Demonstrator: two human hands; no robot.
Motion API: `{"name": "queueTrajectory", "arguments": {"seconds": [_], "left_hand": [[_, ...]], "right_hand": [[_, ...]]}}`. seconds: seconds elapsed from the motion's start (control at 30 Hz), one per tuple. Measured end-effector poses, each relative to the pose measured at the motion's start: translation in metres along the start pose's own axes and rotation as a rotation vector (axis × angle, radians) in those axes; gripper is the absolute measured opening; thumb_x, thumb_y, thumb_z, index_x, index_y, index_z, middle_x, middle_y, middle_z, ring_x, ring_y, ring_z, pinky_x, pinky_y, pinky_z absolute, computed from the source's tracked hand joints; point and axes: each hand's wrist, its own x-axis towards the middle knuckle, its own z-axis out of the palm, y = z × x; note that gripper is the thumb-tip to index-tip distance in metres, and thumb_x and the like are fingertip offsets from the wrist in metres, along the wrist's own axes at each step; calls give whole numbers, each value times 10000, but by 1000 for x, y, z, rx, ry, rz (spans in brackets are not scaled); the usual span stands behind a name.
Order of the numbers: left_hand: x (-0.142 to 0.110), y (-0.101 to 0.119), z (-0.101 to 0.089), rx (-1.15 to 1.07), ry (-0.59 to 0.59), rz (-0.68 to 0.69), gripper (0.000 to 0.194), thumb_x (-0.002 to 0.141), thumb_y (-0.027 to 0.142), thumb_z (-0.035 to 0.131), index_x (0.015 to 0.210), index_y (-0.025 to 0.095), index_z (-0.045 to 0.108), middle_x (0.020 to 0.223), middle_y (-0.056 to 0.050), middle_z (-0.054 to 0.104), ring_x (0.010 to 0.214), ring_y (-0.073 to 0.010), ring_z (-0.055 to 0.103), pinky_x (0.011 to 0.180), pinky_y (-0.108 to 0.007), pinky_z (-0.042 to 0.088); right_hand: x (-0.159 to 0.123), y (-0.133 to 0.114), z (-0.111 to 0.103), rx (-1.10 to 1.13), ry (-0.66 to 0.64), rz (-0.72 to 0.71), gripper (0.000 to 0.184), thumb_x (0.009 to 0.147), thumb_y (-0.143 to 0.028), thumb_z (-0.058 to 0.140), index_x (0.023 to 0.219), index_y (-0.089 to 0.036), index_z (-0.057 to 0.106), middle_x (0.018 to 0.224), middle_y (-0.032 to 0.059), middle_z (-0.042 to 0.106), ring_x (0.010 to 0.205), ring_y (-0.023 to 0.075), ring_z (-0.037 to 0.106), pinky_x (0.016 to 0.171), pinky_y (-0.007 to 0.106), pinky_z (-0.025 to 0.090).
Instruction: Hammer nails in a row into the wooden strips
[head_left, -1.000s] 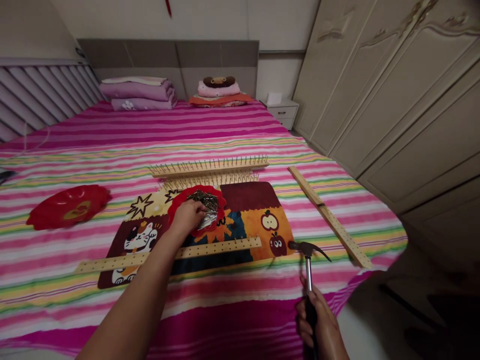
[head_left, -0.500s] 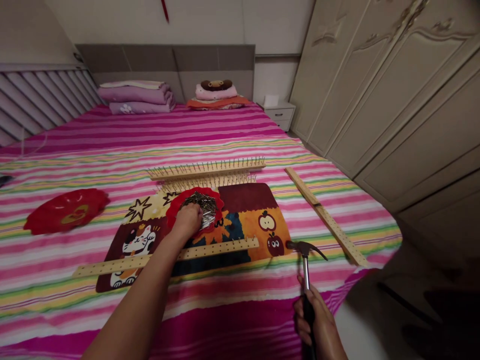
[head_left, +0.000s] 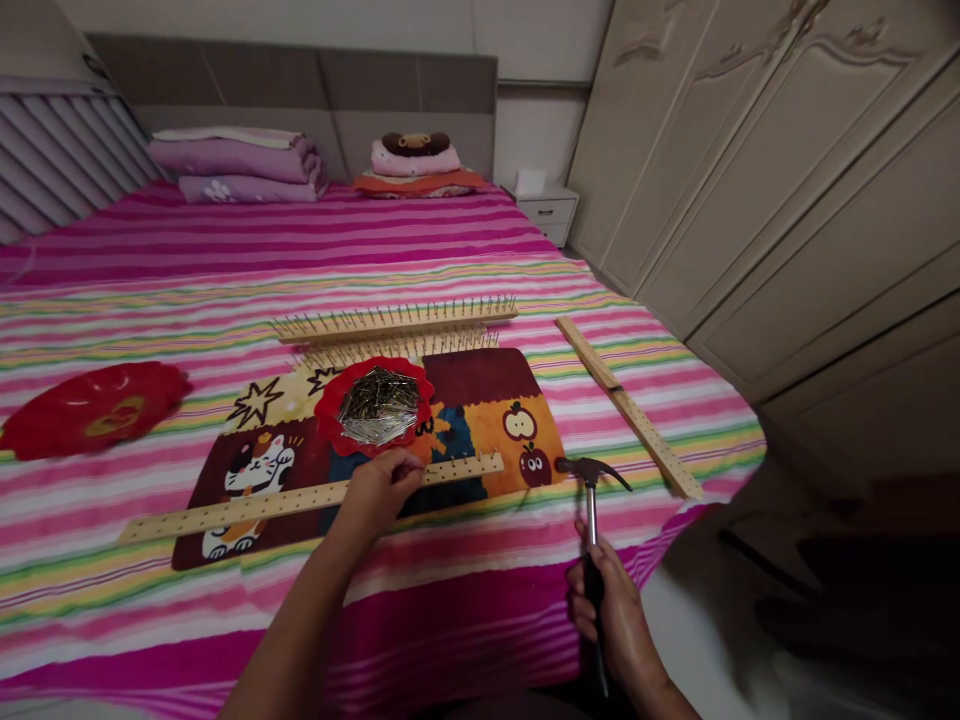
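My left hand is pinched at the perforated wooden strip, seemingly on a nail mostly hidden by the fingers. Several nails stand up from the strip's right end. Just beyond the hand, a red scalloped bowl holds a heap of loose nails. At the right, my right hand is wrapped round the black handle of a claw hammer, its head up and near the mat's right edge. Under the strip and bowl lies a patterned mat with cat and apple pictures.
Wooden strips full of upright nails lie behind the bowl. Two bare wooden strips rest end to end at the right. A red plate lies left on the striped bed. Folded bedding is stacked at the headboard.
My left hand has left the bowl of nails and come toward me, down to the wooden strip. My right hand still grips the hammer. The view has shifted slightly.
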Motion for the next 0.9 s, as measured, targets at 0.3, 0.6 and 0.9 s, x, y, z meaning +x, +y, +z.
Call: {"name": "queueTrajectory", "arguments": {"seconds": [0.3,0.6,0.9], "left_hand": [[6,12,0,143,7,7,88,678,230,533,672,207,618,602,42,612,560,-114,530,562,-214,382],[17,21,-1,299,-106,54,88,682,159,516,643,189,589,605,32,576,571,-112,496,564,-219,341],[23,31,0,362,-162,32,98,669,149,507,597,190,560,532,39,533,529,-109,460,544,-224,309]], "right_hand": [[3,5,-4,16,-7,-4,606,723,-537,613,1250,-276,469,505,-99,467,319,41,312,279,107,203],[1,1,-2,4,-13,-12,546,751,-495,599,1244,-289,483,507,-92,468,331,42,310,280,107,215],[2,2,-3,-2,-13,-21,518,757,-486,594,1221,-271,508,505,-89,470,332,46,309,273,115,228]]}}
